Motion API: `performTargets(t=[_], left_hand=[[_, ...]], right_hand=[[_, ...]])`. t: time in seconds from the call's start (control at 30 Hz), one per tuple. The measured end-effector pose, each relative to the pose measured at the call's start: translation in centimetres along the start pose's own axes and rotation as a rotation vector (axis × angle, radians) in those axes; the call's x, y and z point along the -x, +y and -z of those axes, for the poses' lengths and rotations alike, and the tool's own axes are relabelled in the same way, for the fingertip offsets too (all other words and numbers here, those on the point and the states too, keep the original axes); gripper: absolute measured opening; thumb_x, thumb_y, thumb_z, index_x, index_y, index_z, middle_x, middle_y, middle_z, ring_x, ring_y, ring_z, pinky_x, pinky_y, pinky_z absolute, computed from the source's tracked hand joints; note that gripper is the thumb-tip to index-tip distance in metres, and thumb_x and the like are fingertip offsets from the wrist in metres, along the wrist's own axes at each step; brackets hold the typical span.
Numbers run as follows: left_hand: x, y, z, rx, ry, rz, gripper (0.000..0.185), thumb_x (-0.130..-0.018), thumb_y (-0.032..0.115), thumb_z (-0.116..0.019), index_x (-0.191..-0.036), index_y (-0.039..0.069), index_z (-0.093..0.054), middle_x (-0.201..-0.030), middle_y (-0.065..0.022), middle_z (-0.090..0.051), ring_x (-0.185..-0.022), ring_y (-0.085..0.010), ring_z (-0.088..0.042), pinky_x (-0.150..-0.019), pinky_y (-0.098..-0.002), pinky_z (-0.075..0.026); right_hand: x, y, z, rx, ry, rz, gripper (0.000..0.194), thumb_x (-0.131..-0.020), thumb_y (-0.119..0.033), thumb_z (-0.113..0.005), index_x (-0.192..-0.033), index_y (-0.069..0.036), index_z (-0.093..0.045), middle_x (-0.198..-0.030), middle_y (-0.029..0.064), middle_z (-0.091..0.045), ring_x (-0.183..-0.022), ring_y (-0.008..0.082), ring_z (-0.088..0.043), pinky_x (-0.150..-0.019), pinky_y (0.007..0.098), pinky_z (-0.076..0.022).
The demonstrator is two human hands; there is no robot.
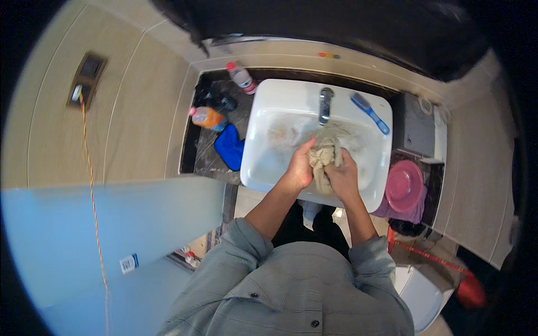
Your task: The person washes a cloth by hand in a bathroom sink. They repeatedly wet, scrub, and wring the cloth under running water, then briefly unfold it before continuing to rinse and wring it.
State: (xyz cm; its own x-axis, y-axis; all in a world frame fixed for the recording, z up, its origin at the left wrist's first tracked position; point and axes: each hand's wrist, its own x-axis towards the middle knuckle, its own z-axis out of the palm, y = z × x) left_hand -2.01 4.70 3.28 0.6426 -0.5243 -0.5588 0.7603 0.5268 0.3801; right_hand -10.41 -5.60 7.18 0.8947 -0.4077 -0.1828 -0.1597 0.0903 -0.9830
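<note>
Both my hands are over the white washbasin point(256, 143), holding a bunched, wet-looking beige cloth point(323, 156) between them. My left hand point(301, 166) grips its left side with the thumb pointing up. My right hand point(344, 174) clasps the right side, and a twisted end of the cloth hangs down between my wrists. Just beyond the cloth stands the chrome faucet point(325, 103); whether water runs from it I cannot tell. Cloudy water point(286, 132) shows in the bowl. A blue scrub brush point(370, 113) lies on the basin's back right rim.
Left of the basin, the dark stone counter point(206, 159) holds a pink-capped bottle point(241, 78), an orange-filled bottle point(208, 118) and a blue cloth point(229, 147). To the right are a grey box point(416, 126) and a pink plastic basin point(404, 187) on a purple towel point(414, 212).
</note>
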Motion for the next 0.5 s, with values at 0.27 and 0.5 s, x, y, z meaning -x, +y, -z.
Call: performTargets(t=[0.27, 0.5], left_hand=[[-4.1, 0.6, 6.0, 0.234, -0.166, 0.276, 0.053, -0.094, 0.046, -0.054, -0.123, 0.001, -0.056, -0.114, -0.0172, -0.064, -0.102, -0.0323, -0.065, -0.092, -0.0482, -0.053], [-1.9, 2.1, 2.2, 0.057, -0.297, 0.113, 0.039, -0.101, 0.037, -0.046, -0.113, 0.004, -0.064, -0.103, -0.0106, -0.068, -0.09, -0.0235, -0.067, -0.081, -0.0394, -0.055]], right_hand=[[0.5, -1.7, -0.1, -0.134, -0.321, -0.135, 0.048, -0.071, 0.001, -0.057, -0.119, 0.003, -0.06, -0.101, 0.0082, -0.067, -0.086, 0.017, -0.065, -0.077, 0.0294, -0.0535], [0.7, -2.8, -4.1, 0.545, -0.081, 0.141, 0.037, -0.086, -0.036, -0.061, -0.082, 0.001, -0.066, -0.079, 0.0242, -0.067, -0.074, 0.0428, -0.065, -0.068, 0.0499, -0.0508]])
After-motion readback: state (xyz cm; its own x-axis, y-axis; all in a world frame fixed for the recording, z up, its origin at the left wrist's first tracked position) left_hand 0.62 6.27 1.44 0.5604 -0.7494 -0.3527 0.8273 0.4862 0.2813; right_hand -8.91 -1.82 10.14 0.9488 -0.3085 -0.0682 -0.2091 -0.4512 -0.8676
